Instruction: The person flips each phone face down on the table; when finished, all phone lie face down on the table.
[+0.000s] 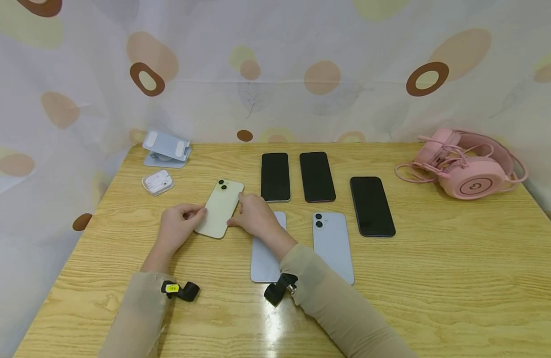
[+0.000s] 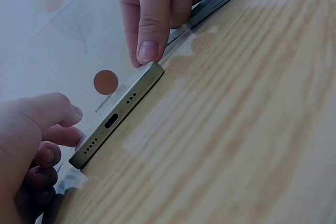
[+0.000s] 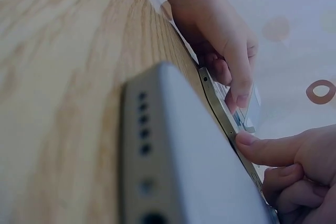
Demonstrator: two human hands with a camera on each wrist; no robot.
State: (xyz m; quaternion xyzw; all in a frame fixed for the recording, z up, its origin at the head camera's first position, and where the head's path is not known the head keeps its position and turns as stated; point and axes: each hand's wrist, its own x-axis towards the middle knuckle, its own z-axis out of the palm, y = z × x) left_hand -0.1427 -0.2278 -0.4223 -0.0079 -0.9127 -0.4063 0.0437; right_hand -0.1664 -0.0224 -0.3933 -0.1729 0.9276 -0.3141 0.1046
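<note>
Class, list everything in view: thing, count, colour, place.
Yellow smartphone: 1, pale yellow, left of centre
Face-up smartphones: 3, black, two back centre, one right
Face-down smartphones: 2, pale blue, front centre
Folding stand: 1, pale blue, back left
Earphones: 1 set, white, before stand
Headset: 1, pink, back right
Table: 1, wood-brown, beneath
Patterned cloth: 1, white, behind
Wrist cameras: 2, black, at wrists
Sleeves: 2, beige, forearms
Hands: 2, bare, at yellow smartphone's edges
</note>
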